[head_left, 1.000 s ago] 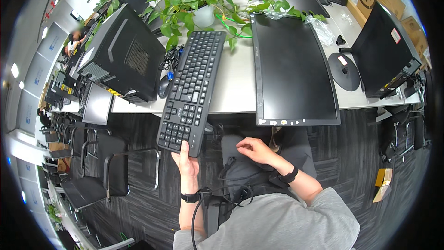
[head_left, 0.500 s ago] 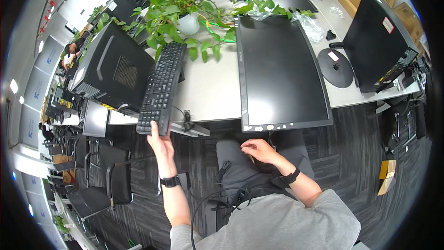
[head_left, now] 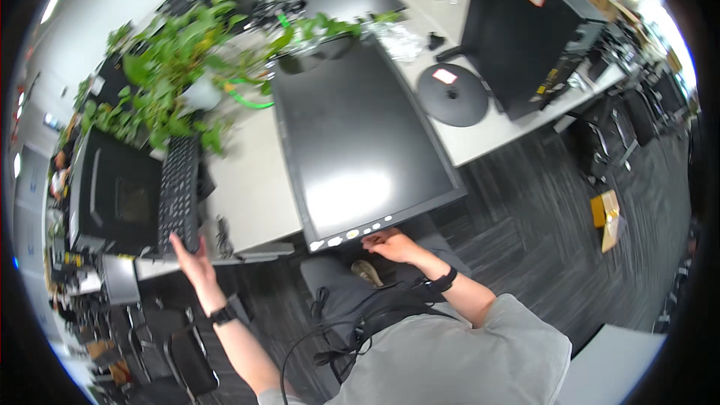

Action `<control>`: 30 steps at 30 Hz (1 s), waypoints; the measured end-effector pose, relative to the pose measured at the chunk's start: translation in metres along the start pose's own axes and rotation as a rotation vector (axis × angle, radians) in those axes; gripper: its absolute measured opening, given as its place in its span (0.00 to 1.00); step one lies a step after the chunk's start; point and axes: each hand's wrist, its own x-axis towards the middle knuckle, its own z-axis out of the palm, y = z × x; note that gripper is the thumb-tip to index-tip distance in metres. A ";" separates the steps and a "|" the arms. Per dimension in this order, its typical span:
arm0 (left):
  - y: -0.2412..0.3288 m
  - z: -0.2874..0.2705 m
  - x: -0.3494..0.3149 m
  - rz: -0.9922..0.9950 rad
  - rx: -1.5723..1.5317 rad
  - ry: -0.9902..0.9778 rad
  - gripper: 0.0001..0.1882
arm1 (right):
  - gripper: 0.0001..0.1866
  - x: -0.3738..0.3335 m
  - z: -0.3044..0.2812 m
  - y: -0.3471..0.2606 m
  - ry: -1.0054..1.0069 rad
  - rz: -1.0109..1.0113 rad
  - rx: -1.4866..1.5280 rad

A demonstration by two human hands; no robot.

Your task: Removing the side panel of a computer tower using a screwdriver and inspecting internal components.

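At the pale desk [head_left: 244,187], left fingers [head_left: 180,249] grasp the keyboard [head_left: 178,187], now shifted toward the computer tower [head_left: 112,165], farther from the monitor [head_left: 367,131]; right fingers [head_left: 377,241] curl at its near edge, grip unclear.

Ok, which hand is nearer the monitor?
Right. The right hand is right by the monitor's near edge; whether it touches is unclear. The left hand is well off to its left, at the near end of the keyboard.
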 end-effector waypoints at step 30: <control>-0.093 0.146 -0.218 0.000 0.716 -0.380 0.29 | 0.37 -0.105 -0.139 -0.094 0.644 -0.187 0.438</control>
